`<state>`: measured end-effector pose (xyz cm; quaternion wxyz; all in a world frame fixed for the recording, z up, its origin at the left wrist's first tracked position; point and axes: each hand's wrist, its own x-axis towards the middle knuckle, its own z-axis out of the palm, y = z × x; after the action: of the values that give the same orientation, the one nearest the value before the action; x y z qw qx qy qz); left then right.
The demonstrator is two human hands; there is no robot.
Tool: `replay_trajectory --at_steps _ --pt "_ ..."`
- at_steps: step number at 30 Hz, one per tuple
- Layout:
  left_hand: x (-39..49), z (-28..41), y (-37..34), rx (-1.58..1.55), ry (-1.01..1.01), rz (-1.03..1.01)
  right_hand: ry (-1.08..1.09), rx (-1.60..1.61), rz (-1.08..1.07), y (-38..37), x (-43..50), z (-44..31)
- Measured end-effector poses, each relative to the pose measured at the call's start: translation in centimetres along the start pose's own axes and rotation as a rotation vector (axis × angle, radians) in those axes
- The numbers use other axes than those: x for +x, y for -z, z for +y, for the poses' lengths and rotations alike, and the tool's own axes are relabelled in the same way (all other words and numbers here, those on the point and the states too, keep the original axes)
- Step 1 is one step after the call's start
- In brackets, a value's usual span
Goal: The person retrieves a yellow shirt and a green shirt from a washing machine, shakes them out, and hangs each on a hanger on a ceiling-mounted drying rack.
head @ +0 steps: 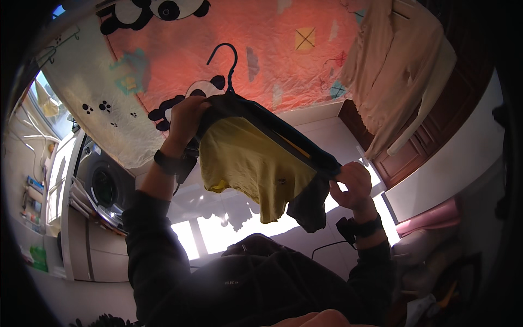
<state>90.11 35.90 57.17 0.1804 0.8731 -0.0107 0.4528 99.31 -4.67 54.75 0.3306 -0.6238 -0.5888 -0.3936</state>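
A yellow garment with dark shoulder parts (249, 159) hangs on a dark clothes hanger (233, 69) held up before me. The hanger's hook points upward, in front of a pink panda-print cloth (286, 53). My left hand (186, 122) grips the dark shoulder of the garment at the picture's left, near the hook. At the lower right end of the hanger, my right hand (353, 184) pinches the other dark shoulder between thumb and fingers. Both wrists wear dark bands.
A light long-sleeved garment (396, 73) hangs at the upper right, in front of brown wooden doors (416, 143). A front-loading washing machine (104, 184) stands at the left, beside a pale cabinet (106, 257). Light paw-print cloth (98, 86) hangs at the upper left.
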Motion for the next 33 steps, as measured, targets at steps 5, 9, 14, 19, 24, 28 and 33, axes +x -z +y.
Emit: replay_trajectory --at_steps 5,9,14,19,24,28,33 --pt "-1.5 -0.2 -0.8 0.082 -0.035 0.01 -0.058 0.033 -0.196 1.5 1.7 1.7" --pt "-1.9 -0.9 -0.3 0.263 -0.327 -0.041 -0.071 -0.024 -0.229 2.8 3.5 2.7" --pt "-1.5 2.0 -2.0 0.203 -0.31 -0.08 0.037 -0.018 -0.342 2.1 7.4 3.5" --pt "-1.8 6.6 -5.5 -0.165 -0.146 -0.233 0.038 0.144 -0.541 -1.9 9.5 1.7" --pt "-1.5 7.6 -5.2 -0.322 -0.048 -0.29 -0.419 0.291 -0.348 0.1 8.0 2.7" --pt "-1.3 8.0 -5.1 -0.367 0.014 -0.253 -0.613 0.152 -0.666 1.0 5.0 5.2" --pt "-1.4 8.0 -5.0 -0.373 0.073 -0.23 -0.682 0.176 -0.587 1.6 0.4 6.6"
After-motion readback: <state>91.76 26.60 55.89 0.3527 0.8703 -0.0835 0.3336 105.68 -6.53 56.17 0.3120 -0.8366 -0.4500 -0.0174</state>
